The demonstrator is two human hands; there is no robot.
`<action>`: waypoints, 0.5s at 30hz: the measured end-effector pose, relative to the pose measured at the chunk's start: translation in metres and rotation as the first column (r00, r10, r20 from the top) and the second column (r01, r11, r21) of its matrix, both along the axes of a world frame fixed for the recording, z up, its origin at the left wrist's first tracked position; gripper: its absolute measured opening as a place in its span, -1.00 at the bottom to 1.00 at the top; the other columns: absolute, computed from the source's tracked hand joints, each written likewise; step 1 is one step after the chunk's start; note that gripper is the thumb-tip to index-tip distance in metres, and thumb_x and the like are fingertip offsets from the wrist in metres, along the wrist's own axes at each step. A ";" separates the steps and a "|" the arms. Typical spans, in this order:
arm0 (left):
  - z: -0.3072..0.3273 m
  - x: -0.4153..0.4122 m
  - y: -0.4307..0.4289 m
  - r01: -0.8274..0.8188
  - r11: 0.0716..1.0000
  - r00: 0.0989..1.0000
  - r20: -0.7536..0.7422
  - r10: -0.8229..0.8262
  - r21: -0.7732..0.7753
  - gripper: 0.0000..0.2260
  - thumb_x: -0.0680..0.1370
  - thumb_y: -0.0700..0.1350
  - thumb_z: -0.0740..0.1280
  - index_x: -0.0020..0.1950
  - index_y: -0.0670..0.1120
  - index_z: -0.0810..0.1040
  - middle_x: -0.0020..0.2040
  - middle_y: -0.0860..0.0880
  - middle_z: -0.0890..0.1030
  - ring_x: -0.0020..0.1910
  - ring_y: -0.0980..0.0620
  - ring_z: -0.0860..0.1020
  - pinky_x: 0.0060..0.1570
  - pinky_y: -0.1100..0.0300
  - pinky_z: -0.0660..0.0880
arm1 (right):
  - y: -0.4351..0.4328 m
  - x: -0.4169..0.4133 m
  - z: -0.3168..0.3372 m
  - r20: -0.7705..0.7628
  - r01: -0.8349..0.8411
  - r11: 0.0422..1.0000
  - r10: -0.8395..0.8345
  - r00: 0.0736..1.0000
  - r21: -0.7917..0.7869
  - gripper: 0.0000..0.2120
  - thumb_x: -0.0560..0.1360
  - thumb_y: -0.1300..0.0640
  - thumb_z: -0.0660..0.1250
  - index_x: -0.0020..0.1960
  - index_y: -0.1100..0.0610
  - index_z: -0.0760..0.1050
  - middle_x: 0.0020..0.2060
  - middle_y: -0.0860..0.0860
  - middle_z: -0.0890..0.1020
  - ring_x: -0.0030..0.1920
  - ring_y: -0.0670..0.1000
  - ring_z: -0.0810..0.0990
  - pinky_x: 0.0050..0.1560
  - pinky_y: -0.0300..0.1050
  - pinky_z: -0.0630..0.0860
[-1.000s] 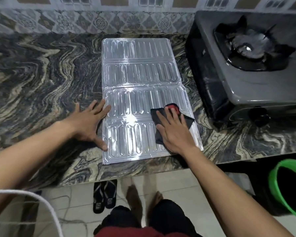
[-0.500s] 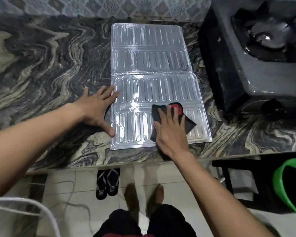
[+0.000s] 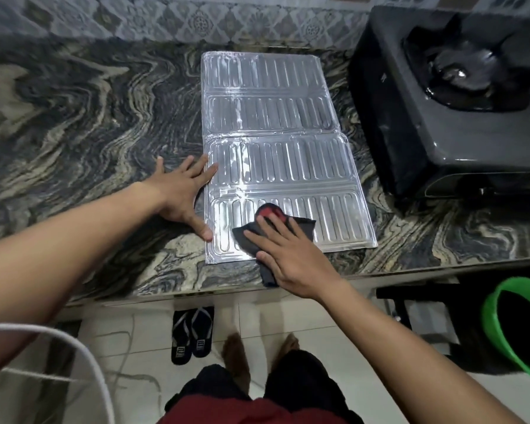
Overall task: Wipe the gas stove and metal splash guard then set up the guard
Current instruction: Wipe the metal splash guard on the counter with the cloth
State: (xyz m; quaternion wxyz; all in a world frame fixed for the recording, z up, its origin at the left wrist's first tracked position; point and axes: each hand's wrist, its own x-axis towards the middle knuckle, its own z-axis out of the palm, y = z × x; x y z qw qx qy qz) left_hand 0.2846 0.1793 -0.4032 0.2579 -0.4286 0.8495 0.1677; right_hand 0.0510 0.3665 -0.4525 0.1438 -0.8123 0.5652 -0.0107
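Note:
The ribbed metal splash guard [image 3: 276,123] lies flat and unfolded on the marbled counter. My right hand [image 3: 291,255] presses flat on a dark cloth [image 3: 303,228] with a red patch, over the guard's near edge toward its left corner. My left hand [image 3: 181,191] lies spread on the counter, fingertips and thumb touching the guard's left edge. The dark gas stove [image 3: 435,133] stands to the right of the guard, its burner at the upper right.
The counter's front edge [image 3: 410,270] runs just below the guard. A green bucket [image 3: 508,328] sits low on the right. Sandals [image 3: 192,335] and my bare feet are on the tiled floor. A white cord [image 3: 83,356] curves at lower left.
My right hand has slid the cloth leftward along the guard's near panel. My left hand has stayed on the guard's left edge. The camera view has shifted slightly.

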 end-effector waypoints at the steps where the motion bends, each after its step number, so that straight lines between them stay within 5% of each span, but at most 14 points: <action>1: 0.001 -0.001 0.000 -0.005 1.000 1.000 0.007 0.005 0.005 0.48 -0.11 0.65 0.33 0.54 0.15 -0.41 0.54 0.09 -0.43 0.57 -0.03 -0.32 0.39 -0.43 -0.29 | 0.001 -0.010 0.000 0.001 0.042 0.999 -0.042 0.999 0.006 -0.52 0.69 -0.11 -0.11 0.60 -0.13 0.03 0.60 -0.07 -0.01 0.58 -0.07 -0.21 0.57 0.05 -0.21; 9: 0.009 -0.014 0.005 -0.050 0.999 0.993 0.109 0.051 -0.009 0.51 -0.15 0.60 0.39 0.55 0.14 -0.39 0.55 0.09 -0.42 0.58 -0.08 -0.28 0.40 -0.44 -0.20 | 0.005 -0.080 0.003 0.032 0.425 0.905 -0.425 0.905 0.024 -0.48 0.66 -0.13 -0.16 0.60 -0.07 0.05 0.61 0.05 0.00 0.60 0.07 -0.14 0.55 0.07 -0.23; 15: 0.026 -0.042 0.022 -0.110 0.989 0.961 0.243 0.130 -0.095 0.45 0.00 0.43 0.55 0.58 0.08 -0.33 0.59 0.01 -0.35 0.58 -0.18 -0.25 0.38 -0.48 -0.14 | -0.002 -0.096 0.035 0.214 0.414 0.878 -0.464 0.860 0.242 -0.51 0.69 -0.04 -0.05 0.61 -0.10 0.02 0.60 0.08 0.08 0.60 0.07 -0.06 0.57 0.12 -0.08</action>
